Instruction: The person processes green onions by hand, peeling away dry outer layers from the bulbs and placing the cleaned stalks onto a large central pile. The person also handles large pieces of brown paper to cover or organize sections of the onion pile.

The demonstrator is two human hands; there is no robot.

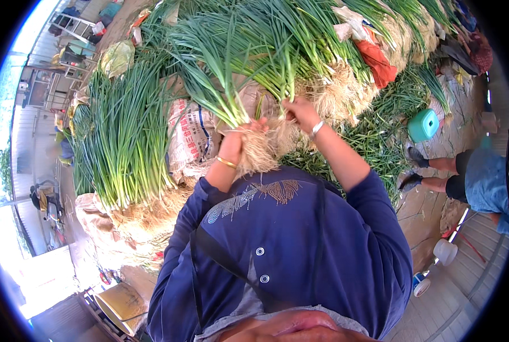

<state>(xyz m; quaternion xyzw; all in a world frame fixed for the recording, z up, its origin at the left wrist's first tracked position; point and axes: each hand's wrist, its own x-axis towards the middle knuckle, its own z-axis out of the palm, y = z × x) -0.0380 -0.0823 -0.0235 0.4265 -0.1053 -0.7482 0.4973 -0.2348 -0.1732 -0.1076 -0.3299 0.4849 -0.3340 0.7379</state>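
My left hand [232,145] is closed around a bunch of green onions [231,109]. Their leaves fan out away from me, and the pale stringy roots [258,153] hang toward my chest. Just to the right, my right hand [303,113] pinches the white lower stems of a few more green onions [289,85]. Roots dangle below those fingers, close beside the left bunch. Beyond both hands lies a large pile of green onions [266,40], its root ends [337,94] facing me on the right.
A neat stack of green onions [126,131] lies at left, beside a printed white sack [189,134]. Loose leaves [374,137] litter the ground at right, near a teal plastic container [423,125]. Another person's legs [442,171] show at far right. A yellow bucket [120,305] is at lower left.
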